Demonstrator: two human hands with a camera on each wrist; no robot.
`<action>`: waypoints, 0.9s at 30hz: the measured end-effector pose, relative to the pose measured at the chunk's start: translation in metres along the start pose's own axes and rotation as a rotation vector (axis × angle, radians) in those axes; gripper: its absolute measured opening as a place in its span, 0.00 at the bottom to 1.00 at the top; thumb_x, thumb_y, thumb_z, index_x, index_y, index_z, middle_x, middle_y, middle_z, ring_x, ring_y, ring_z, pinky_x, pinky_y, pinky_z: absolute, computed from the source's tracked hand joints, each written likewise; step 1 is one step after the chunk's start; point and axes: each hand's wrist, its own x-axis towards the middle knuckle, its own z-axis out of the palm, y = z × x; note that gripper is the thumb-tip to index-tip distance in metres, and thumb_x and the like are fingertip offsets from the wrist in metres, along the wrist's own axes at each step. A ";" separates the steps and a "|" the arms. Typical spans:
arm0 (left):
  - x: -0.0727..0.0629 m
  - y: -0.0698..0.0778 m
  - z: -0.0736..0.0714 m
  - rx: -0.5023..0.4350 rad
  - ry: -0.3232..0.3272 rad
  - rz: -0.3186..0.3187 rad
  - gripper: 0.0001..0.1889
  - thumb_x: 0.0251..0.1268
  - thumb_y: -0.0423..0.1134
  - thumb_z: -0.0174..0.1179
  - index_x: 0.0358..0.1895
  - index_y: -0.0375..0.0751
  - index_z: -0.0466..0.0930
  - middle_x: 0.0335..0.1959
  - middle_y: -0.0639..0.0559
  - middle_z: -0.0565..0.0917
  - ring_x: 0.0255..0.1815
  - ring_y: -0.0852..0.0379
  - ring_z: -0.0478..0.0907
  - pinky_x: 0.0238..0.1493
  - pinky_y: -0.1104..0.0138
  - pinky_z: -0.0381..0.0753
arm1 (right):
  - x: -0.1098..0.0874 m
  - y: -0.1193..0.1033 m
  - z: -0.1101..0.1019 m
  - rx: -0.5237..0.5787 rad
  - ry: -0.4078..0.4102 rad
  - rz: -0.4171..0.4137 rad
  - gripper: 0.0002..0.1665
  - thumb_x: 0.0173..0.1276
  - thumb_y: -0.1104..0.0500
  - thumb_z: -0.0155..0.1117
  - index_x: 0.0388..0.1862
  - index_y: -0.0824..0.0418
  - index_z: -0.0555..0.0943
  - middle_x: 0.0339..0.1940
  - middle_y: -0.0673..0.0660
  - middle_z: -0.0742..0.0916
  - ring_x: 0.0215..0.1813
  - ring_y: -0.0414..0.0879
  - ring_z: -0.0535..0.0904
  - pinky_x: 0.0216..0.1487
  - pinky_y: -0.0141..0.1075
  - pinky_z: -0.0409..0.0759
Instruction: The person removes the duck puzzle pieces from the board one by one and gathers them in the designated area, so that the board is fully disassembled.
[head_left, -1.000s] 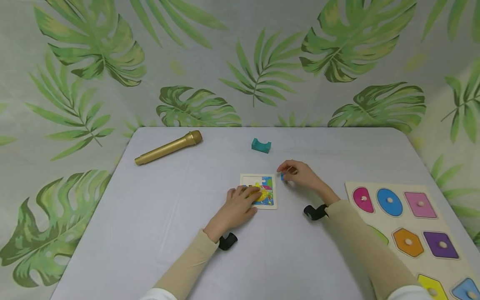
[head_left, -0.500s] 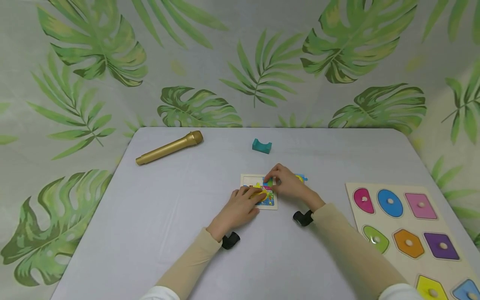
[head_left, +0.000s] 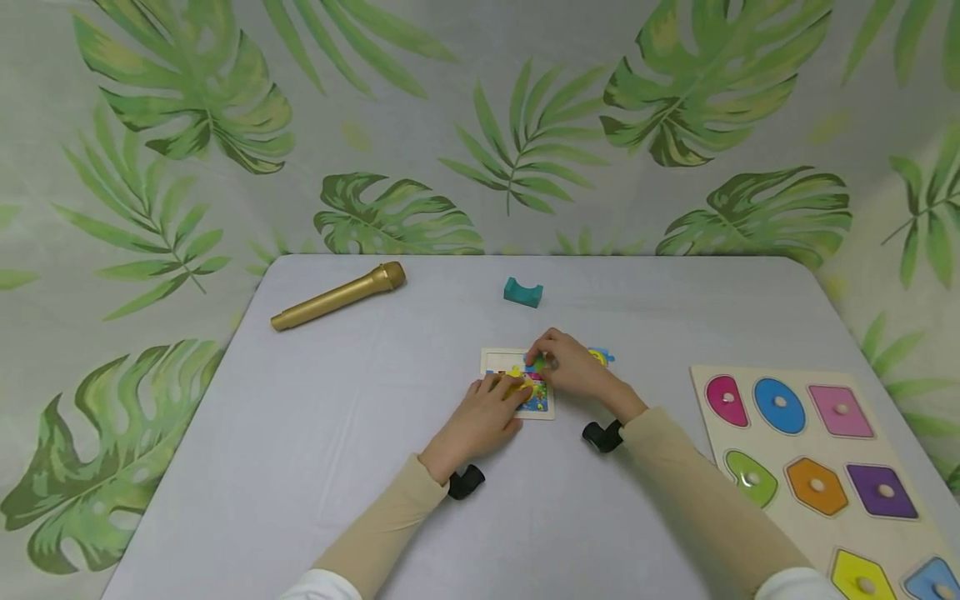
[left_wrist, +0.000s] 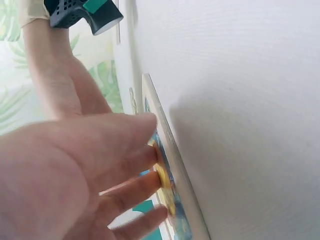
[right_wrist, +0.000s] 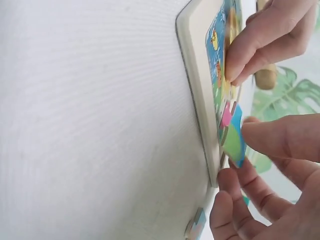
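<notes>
A small jigsaw puzzle in a pale wooden tray lies mid-table; its upper left part shows bare wood. My left hand rests on it, extended fingers touching the yellow picture area. Over the tray's upper right corner, my right hand pinches a blue and green puzzle piece between thumb and fingers. That piece stands tilted up out of the picture in the right wrist view. Another puzzle piece, blue and yellow, lies on the table just right of the tray, partly hidden behind my right hand.
A gold microphone lies at the back left. Behind the tray sits a teal block with a curved hollow. A large knobbed shape board occupies the right side. Leaf-print cloth hangs behind the table.
My right hand has let go of the blue and yellow piece beside the tray, moved left, and taken hold of the upper right corner piece. My left hand has shifted slightly right.
</notes>
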 end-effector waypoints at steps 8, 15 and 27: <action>0.000 -0.003 0.000 -0.049 -0.017 0.034 0.24 0.71 0.44 0.55 0.67 0.42 0.70 0.68 0.49 0.66 0.69 0.44 0.59 0.64 0.53 0.62 | 0.001 0.008 0.002 0.075 0.043 -0.034 0.22 0.60 0.75 0.56 0.53 0.63 0.79 0.42 0.59 0.78 0.39 0.50 0.72 0.42 0.42 0.72; -0.003 -0.005 -0.001 -0.127 -0.014 0.062 0.24 0.72 0.41 0.53 0.69 0.47 0.68 0.70 0.48 0.65 0.71 0.39 0.56 0.63 0.49 0.63 | 0.007 0.015 0.004 0.160 0.065 -0.002 0.17 0.62 0.74 0.56 0.48 0.62 0.80 0.42 0.59 0.80 0.41 0.52 0.73 0.46 0.43 0.73; -0.003 -0.005 0.001 -0.137 -0.031 0.044 0.24 0.72 0.42 0.52 0.70 0.50 0.66 0.71 0.52 0.64 0.71 0.44 0.56 0.63 0.52 0.62 | -0.004 0.031 -0.021 0.324 0.060 0.119 0.15 0.63 0.71 0.56 0.48 0.67 0.80 0.41 0.62 0.80 0.35 0.50 0.72 0.33 0.37 0.73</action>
